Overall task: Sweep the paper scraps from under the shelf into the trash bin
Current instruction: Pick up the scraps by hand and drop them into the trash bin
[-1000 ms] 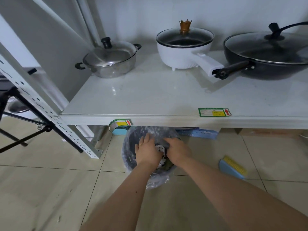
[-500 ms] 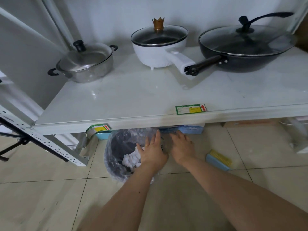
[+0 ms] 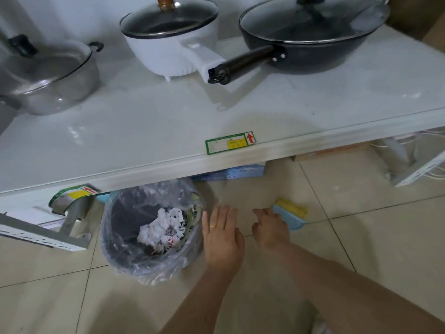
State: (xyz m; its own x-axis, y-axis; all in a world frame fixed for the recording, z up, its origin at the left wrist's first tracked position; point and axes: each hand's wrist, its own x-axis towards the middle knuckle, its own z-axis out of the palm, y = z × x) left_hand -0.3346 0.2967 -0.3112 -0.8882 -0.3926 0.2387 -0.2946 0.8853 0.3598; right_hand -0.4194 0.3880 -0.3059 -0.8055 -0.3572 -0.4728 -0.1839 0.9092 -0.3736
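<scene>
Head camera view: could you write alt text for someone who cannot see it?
Two bare hands reach low over a tiled floor: the left hand flat beside a lined trash bin holding crumpled paper, the right hand at a blue brush. Above, a white shelf carries three lidded pans.

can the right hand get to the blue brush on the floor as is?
Likely yes. The right hand is already at the near end of the blue brush, which lies on open floor tile in front of the shelf, nothing between them.
</scene>
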